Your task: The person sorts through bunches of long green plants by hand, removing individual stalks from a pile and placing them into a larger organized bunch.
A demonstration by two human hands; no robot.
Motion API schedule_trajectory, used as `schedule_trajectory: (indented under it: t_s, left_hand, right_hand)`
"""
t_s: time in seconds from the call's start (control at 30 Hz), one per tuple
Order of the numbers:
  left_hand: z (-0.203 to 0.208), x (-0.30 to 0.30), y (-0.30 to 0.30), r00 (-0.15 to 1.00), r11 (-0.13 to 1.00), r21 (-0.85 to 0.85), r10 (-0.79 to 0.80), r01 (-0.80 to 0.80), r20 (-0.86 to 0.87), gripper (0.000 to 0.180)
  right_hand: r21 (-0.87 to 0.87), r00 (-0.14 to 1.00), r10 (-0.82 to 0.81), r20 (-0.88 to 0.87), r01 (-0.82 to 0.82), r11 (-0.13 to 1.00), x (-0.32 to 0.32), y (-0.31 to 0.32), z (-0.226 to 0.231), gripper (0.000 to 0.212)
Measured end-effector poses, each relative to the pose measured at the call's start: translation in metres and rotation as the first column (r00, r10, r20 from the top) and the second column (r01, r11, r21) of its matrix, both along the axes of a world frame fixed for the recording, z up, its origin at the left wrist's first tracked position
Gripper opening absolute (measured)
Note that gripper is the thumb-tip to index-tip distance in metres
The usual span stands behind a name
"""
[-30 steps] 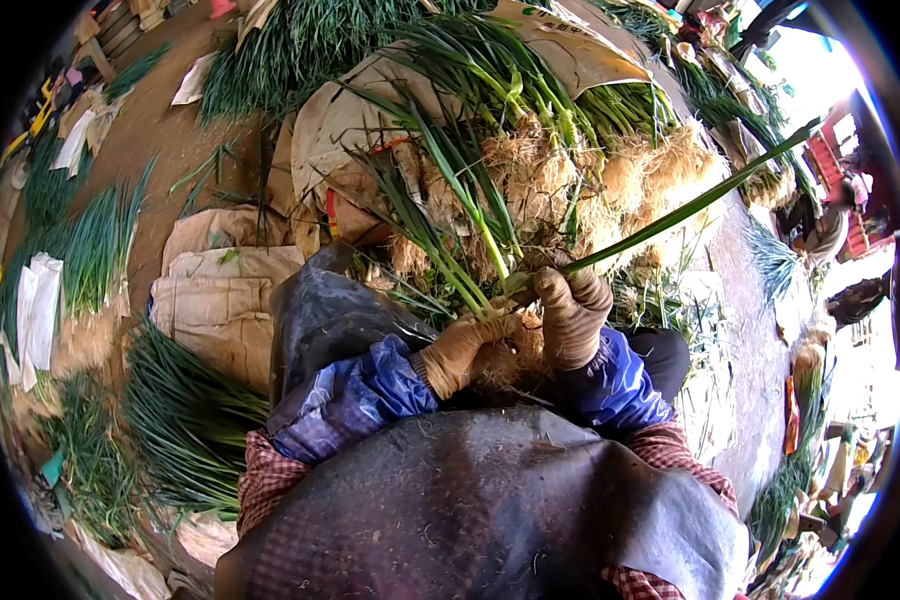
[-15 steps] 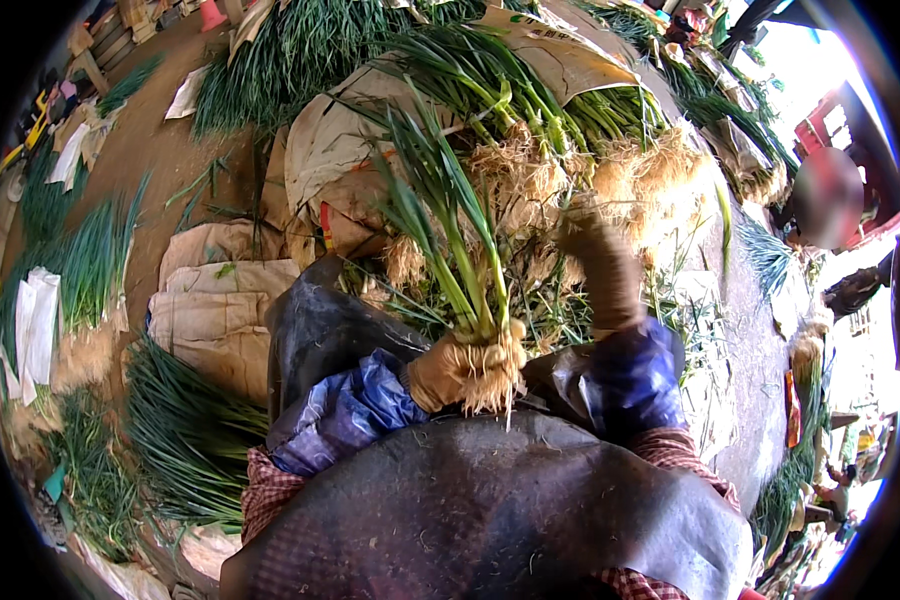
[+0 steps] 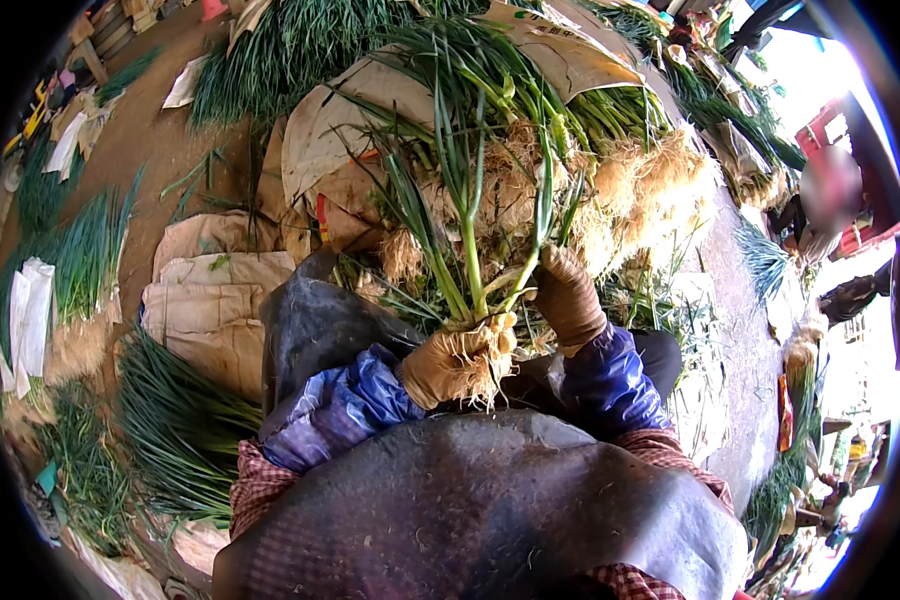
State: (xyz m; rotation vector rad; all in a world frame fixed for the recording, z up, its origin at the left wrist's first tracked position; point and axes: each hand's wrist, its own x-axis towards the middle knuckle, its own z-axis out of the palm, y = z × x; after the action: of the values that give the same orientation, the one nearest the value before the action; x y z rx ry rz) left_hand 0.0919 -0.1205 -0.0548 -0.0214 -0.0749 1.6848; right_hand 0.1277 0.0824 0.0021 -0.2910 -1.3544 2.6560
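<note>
Two gloved hands at frame centre, close together but not touching. Left hand (image 3: pixel 457 362) clamped around the root end of a bunch of green onions (image 3: pixel 470 235), pale root hairs spilling out between and below the fingers. Right hand (image 3: pixel 568 298) just to the right and slightly higher in frame, closed around one or two stalks where they rise from that same bunch; whether gripping firmly or only steadying, cannot tell.

Long axis of the bunch running from the roots in the left fist up the frame, leaves fanning toward the upper centre and leaning a little left. Roots toward the body, green tips away. Left hand at the very base; right hand on the stalks just above the base, so nearer to the leaf end.

Beyond the hands, in the upper centre and upper right, a large pile of uncleaned onions (image 3: pixel 630 190) with straw-coloured roots, resting on brown paper sacks (image 3: pixel 320 150). Left of frame: laid-out rows of trimmed greens (image 3: pixel 170 420) and more folded sacks (image 3: pixel 210 300). Blue sleeve covers (image 3: pixel 340 410) on both forearms, dark apron (image 3: pixel 470 510) filling the lower centre.
</note>
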Motion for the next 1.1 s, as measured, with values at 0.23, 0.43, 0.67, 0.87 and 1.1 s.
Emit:
schedule_trajectory:
  t_s: [0.23, 0.43, 0.67, 0.87, 1.1]
  left_hand:
    - [0.014, -0.006, 0.001, 0.99, 0.987, 0.106, 0.127, -0.12, -0.057, 0.036]
    - [0.015, -0.006, -0.003, 0.992, 0.992, 0.045, 0.119, -0.116, -0.053, 0.03]
    - [-0.002, -0.014, 0.001, 0.979, 0.972, -0.111, 0.204, -0.205, -0.021, 0.026]
    - [0.015, -0.016, -0.001, 0.993, 0.983, -0.139, 0.118, -0.118, -0.012, 0.024]
    - [0.0, -0.003, 0.011, 0.955, 0.84, -0.515, 0.016, -0.173, -0.295, 0.013]
  right_hand:
    - [0.333, 0.998, -0.011, 0.055, -0.008, 0.943, 0.031, -0.004, 0.006, 0.027]
    - [0.603, 0.959, 0.225, 0.173, -0.284, 0.745, 0.052, -0.001, 0.012, 0.016]
    - [0.827, 0.773, 0.295, 0.561, -0.533, -0.177, 0.053, -0.01, 0.013, 0.021]
    - [0.905, 0.902, 0.12, 0.415, -0.423, 0.051, 0.069, 0.029, -0.02, 0.054]
    - [0.359, 0.898, 0.354, 0.261, -0.431, 0.828, 0.025, -0.01, -0.01, 0.063]
